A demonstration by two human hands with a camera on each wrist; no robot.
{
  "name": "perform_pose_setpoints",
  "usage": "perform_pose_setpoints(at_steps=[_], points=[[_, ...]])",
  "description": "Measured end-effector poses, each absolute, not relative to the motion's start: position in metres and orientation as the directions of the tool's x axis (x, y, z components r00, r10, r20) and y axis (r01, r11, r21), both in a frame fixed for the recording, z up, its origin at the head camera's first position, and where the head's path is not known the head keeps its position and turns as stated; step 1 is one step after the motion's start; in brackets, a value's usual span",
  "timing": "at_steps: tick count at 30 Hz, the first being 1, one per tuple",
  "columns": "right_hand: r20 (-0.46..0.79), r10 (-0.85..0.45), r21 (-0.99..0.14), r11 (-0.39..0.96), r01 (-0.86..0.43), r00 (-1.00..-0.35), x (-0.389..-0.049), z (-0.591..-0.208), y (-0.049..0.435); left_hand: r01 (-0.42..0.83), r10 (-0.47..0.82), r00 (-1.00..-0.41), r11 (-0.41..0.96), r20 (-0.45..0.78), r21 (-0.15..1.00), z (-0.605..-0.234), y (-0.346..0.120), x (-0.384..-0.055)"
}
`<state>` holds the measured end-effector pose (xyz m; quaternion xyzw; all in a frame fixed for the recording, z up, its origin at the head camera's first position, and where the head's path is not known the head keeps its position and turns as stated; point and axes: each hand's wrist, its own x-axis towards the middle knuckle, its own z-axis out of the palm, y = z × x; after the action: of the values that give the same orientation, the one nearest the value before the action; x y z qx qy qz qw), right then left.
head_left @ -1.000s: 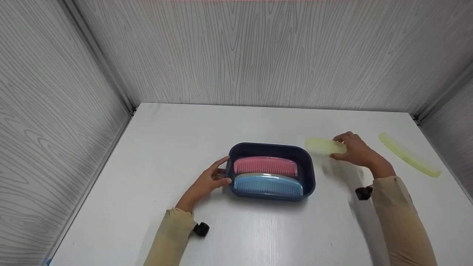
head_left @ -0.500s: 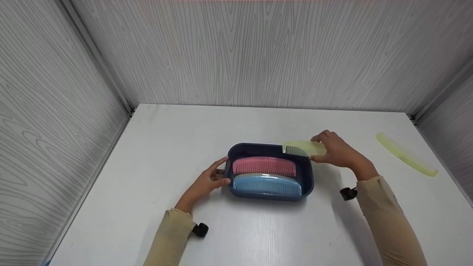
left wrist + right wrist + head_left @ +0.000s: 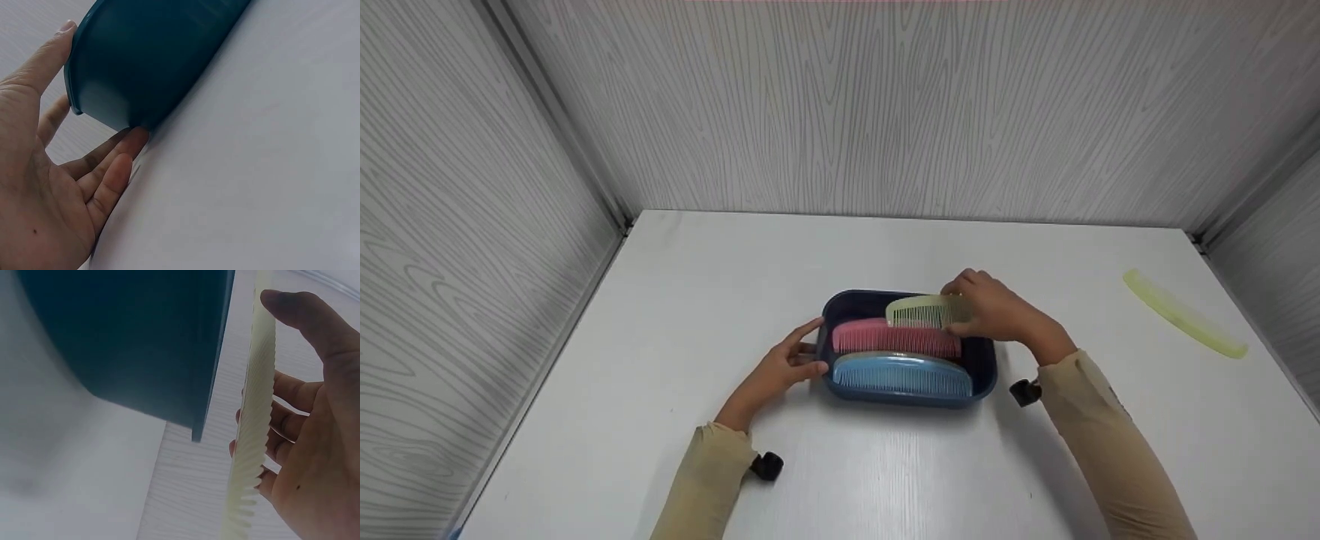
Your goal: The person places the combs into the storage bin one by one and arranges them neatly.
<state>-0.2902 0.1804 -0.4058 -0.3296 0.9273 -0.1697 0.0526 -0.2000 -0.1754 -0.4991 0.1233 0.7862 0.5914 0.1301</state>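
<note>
A navy rectangular plastic tub [image 3: 907, 403] stands mid-table. Inside it lie a pink comb [image 3: 877, 335] and, nearer me, a light blue comb [image 3: 904, 375], with a brownish edge showing just behind the blue one. My left hand [image 3: 771, 380] touches the tub's left end; in the left wrist view the thumb reaches its rim and the lower fingers rest against the wall near the base. Over the tub's back right part, my right hand [image 3: 996, 307] pinches a pale yellow comb [image 3: 915, 309] by its right end, teeth downward, thumb on the near face and fingers behind.
Another pale yellow comb [image 3: 1185, 319] lies slantwise on the white table [image 3: 660, 300] at the right. Wood-patterned panels [image 3: 825, 112] close off the back and sides. A black wrist camera [image 3: 1024, 392] sits below the right cuff, and one below the left.
My right hand has carried the yellow comb leftward from beside the tub to over its back part, above the pink comb. The left hand has stayed at the tub's left end.
</note>
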Motion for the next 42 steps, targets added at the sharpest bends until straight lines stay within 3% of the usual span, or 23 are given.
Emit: perform_pose_setpoints(at_steps=[10,26,42], points=[[0.001,-0.668,-0.307,0.708,-0.636,-0.744,-0.289,-0.409,0.152,0.031,0.351,-0.934,0.272,-0.070,0.962,-0.470,-0.170,-0.187],[-0.004,-0.684,-0.206,0.714,-0.669,-0.729,-0.281,-0.393,0.145,0.008,0.328,-0.940,0.289,-0.091,0.957,-0.467,-0.170,-0.186],[-0.029,-0.672,-0.231,0.725,-0.649,-0.740,-0.293,-0.385,0.117,-0.005,0.315,-0.943,0.306,-0.106,0.952,-0.465,-0.170,-0.183]])
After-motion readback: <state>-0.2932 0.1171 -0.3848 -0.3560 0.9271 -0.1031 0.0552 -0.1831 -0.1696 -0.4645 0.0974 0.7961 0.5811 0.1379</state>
